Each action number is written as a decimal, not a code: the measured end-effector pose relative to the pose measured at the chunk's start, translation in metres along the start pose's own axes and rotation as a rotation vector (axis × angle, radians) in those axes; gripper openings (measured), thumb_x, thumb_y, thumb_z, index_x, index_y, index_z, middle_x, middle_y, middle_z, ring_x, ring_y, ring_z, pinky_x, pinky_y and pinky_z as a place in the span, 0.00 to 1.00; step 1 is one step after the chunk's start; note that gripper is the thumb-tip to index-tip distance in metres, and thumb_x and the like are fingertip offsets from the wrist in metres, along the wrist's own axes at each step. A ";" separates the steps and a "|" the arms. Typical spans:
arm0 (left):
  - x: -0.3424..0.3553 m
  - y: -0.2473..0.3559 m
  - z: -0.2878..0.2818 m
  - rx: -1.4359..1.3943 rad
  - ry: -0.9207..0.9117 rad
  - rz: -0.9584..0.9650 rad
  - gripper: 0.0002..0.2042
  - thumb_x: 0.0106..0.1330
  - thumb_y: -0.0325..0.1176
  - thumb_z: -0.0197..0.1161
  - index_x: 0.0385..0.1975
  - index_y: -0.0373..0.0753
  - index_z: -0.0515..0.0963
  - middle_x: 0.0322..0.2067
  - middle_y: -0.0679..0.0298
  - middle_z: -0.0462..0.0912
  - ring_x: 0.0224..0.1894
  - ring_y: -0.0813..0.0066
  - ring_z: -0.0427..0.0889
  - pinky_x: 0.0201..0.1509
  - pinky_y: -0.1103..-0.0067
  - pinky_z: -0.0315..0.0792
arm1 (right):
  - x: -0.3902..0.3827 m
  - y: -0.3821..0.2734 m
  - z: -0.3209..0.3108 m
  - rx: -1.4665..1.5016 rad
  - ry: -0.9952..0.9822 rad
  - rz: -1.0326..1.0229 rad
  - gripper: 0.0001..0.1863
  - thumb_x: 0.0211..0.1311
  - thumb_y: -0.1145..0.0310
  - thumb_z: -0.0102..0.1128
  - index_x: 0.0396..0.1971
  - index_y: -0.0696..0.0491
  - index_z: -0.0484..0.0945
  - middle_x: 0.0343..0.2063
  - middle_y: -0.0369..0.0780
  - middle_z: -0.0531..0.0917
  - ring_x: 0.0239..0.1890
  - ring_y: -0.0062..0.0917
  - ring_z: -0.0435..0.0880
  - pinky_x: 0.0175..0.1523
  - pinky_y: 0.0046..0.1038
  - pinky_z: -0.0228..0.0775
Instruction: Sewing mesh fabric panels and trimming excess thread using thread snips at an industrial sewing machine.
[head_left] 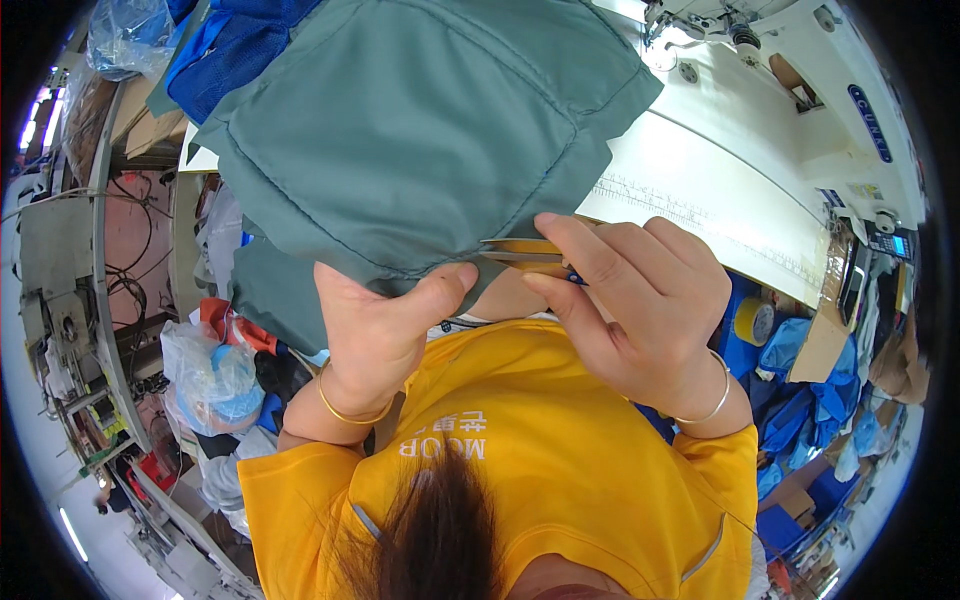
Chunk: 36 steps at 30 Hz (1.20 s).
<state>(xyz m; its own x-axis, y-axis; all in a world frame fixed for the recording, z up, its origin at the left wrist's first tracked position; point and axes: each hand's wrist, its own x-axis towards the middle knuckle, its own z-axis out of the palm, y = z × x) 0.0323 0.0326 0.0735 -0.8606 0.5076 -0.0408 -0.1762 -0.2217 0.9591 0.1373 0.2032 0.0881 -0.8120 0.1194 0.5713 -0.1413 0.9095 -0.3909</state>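
A grey-green piece of fabric with dark stitched seams spreads out in front of me. My left hand pinches its near edge, thumb on top beside the seam and fingers hidden under the cloth. In my right hand is a small pair of thread snips, gripped between thumb and fingers. Their blades point left and touch or nearly touch the fabric's edge, just right of my left thumb. Whether a thread lies between the blades cannot be made out.
At the right stands a white sewing machine, its pale bed marked with a scale. Blue mesh cloth lies at the far left. Plastic bags pile up beside my left arm. A yellow tape roll and blue cloth are at right.
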 end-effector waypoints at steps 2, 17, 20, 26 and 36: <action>0.000 0.000 0.002 -0.001 0.012 -0.005 0.18 0.50 0.13 0.66 0.44 0.31 0.77 0.40 0.64 0.83 0.40 0.77 0.81 0.49 0.80 0.73 | 0.000 0.000 0.000 -0.008 0.017 -0.006 0.20 0.43 0.70 0.75 0.41 0.54 0.84 0.24 0.36 0.82 0.17 0.25 0.71 0.23 0.25 0.61; 0.001 -0.003 0.000 0.130 0.009 0.057 0.16 0.49 0.15 0.66 0.40 0.31 0.78 0.36 0.66 0.82 0.37 0.76 0.80 0.45 0.79 0.73 | 0.001 0.000 0.000 -0.006 -0.031 0.053 0.19 0.42 0.69 0.73 0.39 0.54 0.84 0.23 0.35 0.81 0.18 0.25 0.72 0.23 0.25 0.63; 0.001 -0.001 0.006 0.018 0.037 -0.007 0.18 0.49 0.14 0.65 0.42 0.32 0.77 0.38 0.65 0.82 0.39 0.74 0.80 0.47 0.79 0.73 | -0.004 0.005 0.011 -0.010 0.031 0.008 0.19 0.42 0.65 0.73 0.38 0.54 0.83 0.24 0.34 0.80 0.19 0.24 0.73 0.22 0.25 0.64; -0.004 0.002 0.007 -0.105 0.033 -0.146 0.23 0.49 0.11 0.64 0.48 0.32 0.74 0.42 0.63 0.81 0.44 0.74 0.80 0.52 0.78 0.73 | -0.006 0.005 0.027 0.145 0.116 0.051 0.18 0.45 0.66 0.74 0.38 0.55 0.83 0.22 0.35 0.79 0.18 0.26 0.73 0.23 0.26 0.64; 0.000 0.004 0.010 -0.111 0.007 -0.112 0.22 0.49 0.11 0.64 0.47 0.32 0.74 0.42 0.63 0.81 0.43 0.75 0.80 0.50 0.79 0.73 | -0.008 0.008 0.020 0.171 0.097 0.083 0.17 0.44 0.67 0.75 0.36 0.56 0.83 0.23 0.37 0.83 0.18 0.26 0.74 0.23 0.26 0.65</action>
<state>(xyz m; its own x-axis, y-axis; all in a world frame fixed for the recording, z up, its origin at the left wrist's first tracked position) 0.0365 0.0398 0.0799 -0.8358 0.5286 -0.1485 -0.3231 -0.2547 0.9114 0.1314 0.2013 0.0659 -0.7676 0.2369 0.5955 -0.1769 0.8148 -0.5521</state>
